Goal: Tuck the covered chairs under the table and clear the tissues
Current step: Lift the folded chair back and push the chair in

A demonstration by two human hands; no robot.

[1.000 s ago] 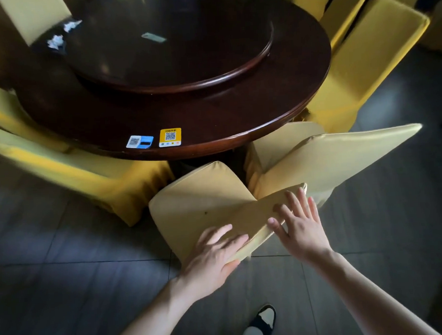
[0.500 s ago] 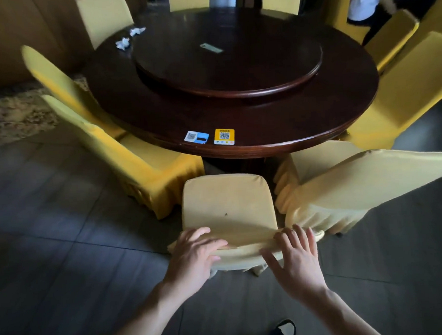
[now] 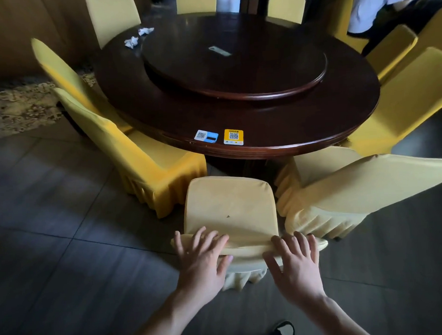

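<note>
Directly below the frame's centre stands a chair (image 3: 231, 207) in a pale yellow fabric cover, its seat facing the round dark wooden worktop (image 3: 238, 120) and lying just short of that rim. A small dark speck marks the seat cloth. The left hand (image 3: 201, 260) rests on the top of the backrest with fingers spread and lightly bent over the edge; the right hand (image 3: 295, 263) does the same beside it, fingers fairly straight. Two crumpled white tissues (image 3: 137, 37) lie on the worktop at the upper left of the frame, next to the raised turntable (image 3: 235, 64).
</note>
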